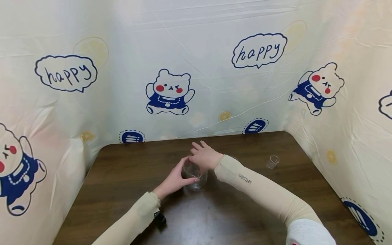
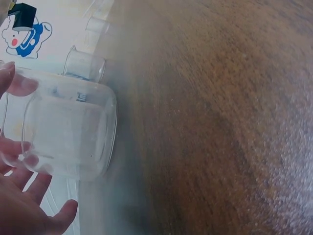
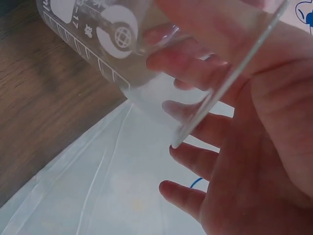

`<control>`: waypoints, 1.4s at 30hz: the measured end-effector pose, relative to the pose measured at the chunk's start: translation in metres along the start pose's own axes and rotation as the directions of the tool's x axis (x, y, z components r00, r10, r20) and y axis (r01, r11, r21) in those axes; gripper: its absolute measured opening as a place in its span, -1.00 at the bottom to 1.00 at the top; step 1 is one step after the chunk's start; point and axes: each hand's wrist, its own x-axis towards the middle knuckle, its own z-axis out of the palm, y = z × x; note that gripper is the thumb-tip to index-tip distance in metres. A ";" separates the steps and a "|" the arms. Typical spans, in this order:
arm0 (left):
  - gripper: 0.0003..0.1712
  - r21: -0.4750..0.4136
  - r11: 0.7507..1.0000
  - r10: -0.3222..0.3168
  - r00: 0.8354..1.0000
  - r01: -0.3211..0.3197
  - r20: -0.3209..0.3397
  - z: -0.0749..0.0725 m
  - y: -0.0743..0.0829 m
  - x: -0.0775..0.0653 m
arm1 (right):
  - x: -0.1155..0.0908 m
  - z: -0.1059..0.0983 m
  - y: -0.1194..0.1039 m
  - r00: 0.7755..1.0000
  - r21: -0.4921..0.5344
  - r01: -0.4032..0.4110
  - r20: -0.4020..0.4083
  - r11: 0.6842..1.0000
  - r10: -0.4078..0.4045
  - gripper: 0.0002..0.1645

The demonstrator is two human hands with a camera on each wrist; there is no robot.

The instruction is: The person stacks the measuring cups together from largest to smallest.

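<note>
My left hand (image 1: 176,177) grips a large clear beaker (image 1: 197,185) near its rim, thumb in front and fingers round the far side. Inside that beaker sits a smaller clear beaker (image 2: 68,129), as the left wrist view shows. From above, my right hand (image 1: 207,157) reaches in over the rim. Its thumb and a fingertip (image 3: 155,62) appear to pinch the smaller beaker's rim, though glass blurs this. The other fingers spread outside. White markings (image 3: 120,36) show on the glass in the right wrist view.
Right of my hands stands a tiny clear beaker (image 1: 272,162). Another beaker (image 2: 85,66) is mostly hidden behind my right forearm in the head view. A black object (image 1: 160,218) is at my left sleeve. Printed cloth (image 1: 214,85) surrounds the dark wooden table (image 1: 128,177).
</note>
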 end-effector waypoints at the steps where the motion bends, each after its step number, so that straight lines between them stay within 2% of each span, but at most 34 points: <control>1: 0.03 -0.003 1.000 0.000 1.000 0.000 0.001 0.000 0.000 0.000 | -0.001 -0.001 0.001 1.000 0.007 0.005 -0.002 1.000 -0.005 -0.22; 7: 0.05 0.015 1.000 0.006 1.000 -0.006 0.008 -0.001 -0.002 -0.001 | -0.006 -0.003 0.011 0.998 0.113 0.055 -0.036 0.992 -0.052 -0.30; 11: 0.05 0.017 1.000 0.004 1.000 -0.004 0.007 -0.001 -0.002 -0.001 | -0.013 -0.008 0.020 0.992 0.190 0.110 -0.089 0.976 -0.095 -0.42; 15: 0.04 0.003 1.000 0.013 1.000 -0.013 0.009 -0.001 -0.001 -0.001 | -0.020 -0.013 0.028 0.981 0.214 0.158 -0.144 0.964 -0.129 -0.56; 18: 0.03 -0.005 1.000 0.023 1.000 -0.023 0.006 -0.001 -0.001 0.000 | -0.025 -0.017 0.034 0.979 0.249 0.170 -0.155 0.954 -0.134 -0.61; 22: 0.04 -0.016 1.000 0.026 1.000 -0.026 -0.002 -0.001 -0.001 0.001 | -0.030 -0.017 0.041 0.978 0.290 0.176 -0.157 0.941 -0.135 -0.64; 30: 0.06 0.000 1.000 0.020 1.000 -0.020 -0.005 0.000 -0.004 0.001 | -0.044 -0.012 0.050 0.970 0.299 0.199 -0.196 0.933 -0.144 -0.70; 37: 0.04 -0.009 1.000 0.019 1.000 -0.019 -0.007 0.001 -0.006 0.002 | -0.061 -0.013 0.061 0.975 0.352 0.162 -0.200 0.922 -0.095 -0.73; 42: 0.06 -0.005 1.000 0.027 0.999 -0.028 -0.028 0.003 -0.005 0.002 | -0.069 -0.009 0.071 0.976 0.355 0.146 -0.205 0.924 -0.076 -0.76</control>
